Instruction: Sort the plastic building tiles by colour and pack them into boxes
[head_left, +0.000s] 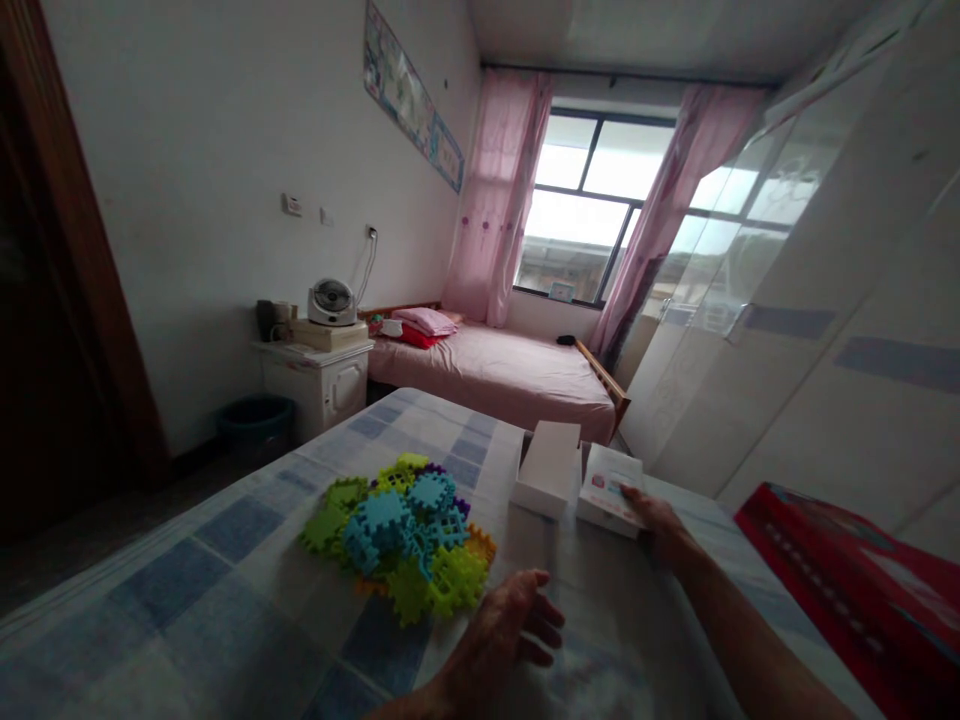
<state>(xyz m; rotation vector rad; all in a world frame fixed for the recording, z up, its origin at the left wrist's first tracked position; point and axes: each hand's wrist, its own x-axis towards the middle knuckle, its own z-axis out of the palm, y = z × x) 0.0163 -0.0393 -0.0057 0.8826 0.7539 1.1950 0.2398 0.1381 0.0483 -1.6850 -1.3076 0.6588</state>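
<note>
My right hand (658, 522) grips the right side of a white box (606, 478) with small print on top. Its fingers reach over the box's upper face, and the thumb is hidden. Just left of that stands a second, longer white box (549, 462), plain on the sides that show. My left hand (519, 618) hovers near the table's front with fingers apart and nothing in it. Beside it, to the left, lies a heap of interlocking plastic tiles (405, 530) in blue, green, yellow, orange and purple, with toothed edges.
A blue-and-white checked cloth (247, 525) covers the table. At the right edge sits a large red box (847, 590). Beyond the table are a pink-covered bed (502, 372), a white bedside cabinet (319, 385) bearing a small fan (332, 302), and a bin (256, 425).
</note>
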